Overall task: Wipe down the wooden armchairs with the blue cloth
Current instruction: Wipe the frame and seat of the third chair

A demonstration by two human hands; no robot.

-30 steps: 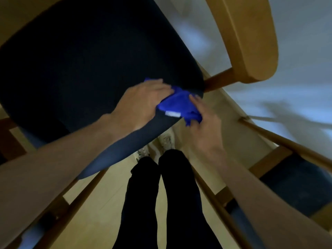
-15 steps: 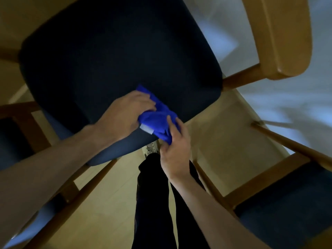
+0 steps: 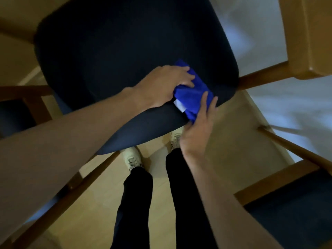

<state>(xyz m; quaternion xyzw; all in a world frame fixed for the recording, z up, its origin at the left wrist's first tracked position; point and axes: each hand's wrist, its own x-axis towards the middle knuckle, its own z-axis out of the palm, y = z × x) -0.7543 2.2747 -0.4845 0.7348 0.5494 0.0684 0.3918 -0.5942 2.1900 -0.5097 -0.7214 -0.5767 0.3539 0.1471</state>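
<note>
At the left edge of the frame a wooden rail runs beside the dark seat cushion, which fills the upper centre; its rounded front edge curves from lower left toward centre right. The left hand lies on the cushion with fingers bent over the blue cloth, pressing it onto the seat near that front edge. The cloth is bunched, a white tag showing, and hangs slightly over the rim. The right hand comes up from below the edge, fingers fairly straight against the cloth's right side. Pale floor lies open beneath, around two shoes. A wooden armrest stands at upper right, well apart from the cloth.
</note>
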